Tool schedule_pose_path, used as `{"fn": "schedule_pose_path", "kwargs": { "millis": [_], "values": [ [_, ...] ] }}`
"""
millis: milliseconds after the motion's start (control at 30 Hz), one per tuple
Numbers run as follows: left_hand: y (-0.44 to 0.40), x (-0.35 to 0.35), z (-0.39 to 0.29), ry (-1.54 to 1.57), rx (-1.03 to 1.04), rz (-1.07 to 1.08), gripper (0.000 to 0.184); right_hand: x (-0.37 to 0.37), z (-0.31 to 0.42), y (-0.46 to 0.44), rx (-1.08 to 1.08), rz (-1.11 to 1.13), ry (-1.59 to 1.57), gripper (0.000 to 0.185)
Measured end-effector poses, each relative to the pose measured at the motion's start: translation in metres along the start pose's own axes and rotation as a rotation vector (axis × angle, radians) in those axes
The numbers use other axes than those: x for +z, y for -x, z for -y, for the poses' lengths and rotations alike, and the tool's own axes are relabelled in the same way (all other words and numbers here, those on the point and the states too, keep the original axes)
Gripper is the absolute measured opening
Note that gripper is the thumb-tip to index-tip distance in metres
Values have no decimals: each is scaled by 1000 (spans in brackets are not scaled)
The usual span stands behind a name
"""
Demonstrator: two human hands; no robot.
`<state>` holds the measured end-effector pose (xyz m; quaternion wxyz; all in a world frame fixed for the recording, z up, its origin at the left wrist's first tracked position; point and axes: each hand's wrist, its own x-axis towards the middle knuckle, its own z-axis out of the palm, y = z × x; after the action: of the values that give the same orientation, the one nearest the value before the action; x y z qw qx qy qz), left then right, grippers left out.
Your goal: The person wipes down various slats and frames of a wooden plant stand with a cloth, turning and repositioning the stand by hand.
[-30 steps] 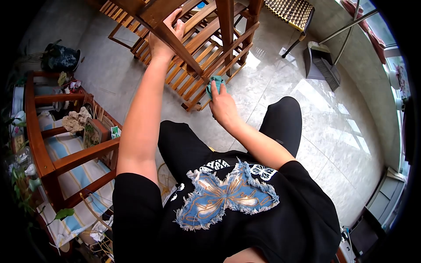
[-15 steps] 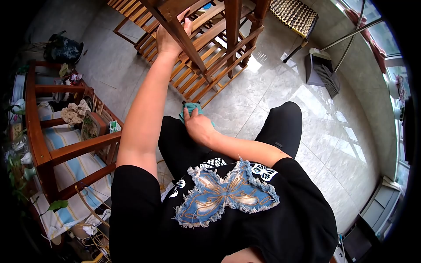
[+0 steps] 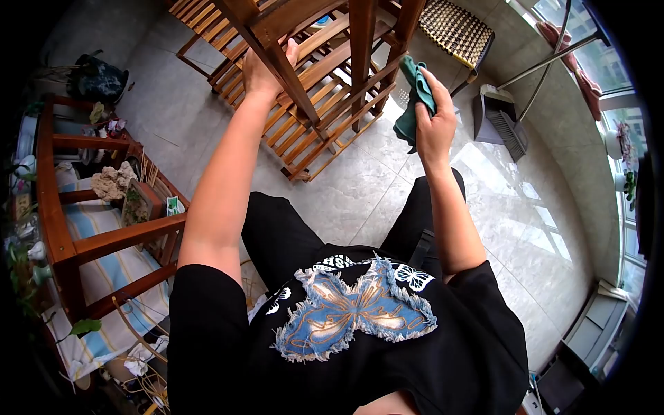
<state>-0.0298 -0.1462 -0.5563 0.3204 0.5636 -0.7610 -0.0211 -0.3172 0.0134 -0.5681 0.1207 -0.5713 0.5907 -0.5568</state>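
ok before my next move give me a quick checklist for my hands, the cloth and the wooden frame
- Right hand holding the green cloth: ok.
- Cloth spread flat: not ok, it is bunched up.
- Cloth damp enough: cannot tell.
- Left hand firmly gripping the wooden frame: cannot tell, the frame partly hides the fingers.
- Right hand off the dustpan: ok, floor shows between them.

Dustpan (image 3: pixel 485 119) right of rack (image 3: pixel 362 62)
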Motion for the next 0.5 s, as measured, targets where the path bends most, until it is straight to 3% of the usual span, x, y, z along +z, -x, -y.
{"fn": "schedule_pose_path", "kwargs": {
  "millis": [67, 200, 367, 500],
  "values": [
    [-2, 3, 1, -2, -10, 4, 37, 7, -24, -28, -40, -45, 208, 53],
    [0, 5, 1, 17, -39, 14, 37, 42, -42, -23, 6, 103, 412, 54],
    [1, 2, 2, -5, -23, 2, 37, 50, 6, 6, -79, 177, 602, 57],
    [0, 1, -2, -6, 0, -15, 37, 54, 31, 29, -112, 283, 568, 58]
  ]
}}
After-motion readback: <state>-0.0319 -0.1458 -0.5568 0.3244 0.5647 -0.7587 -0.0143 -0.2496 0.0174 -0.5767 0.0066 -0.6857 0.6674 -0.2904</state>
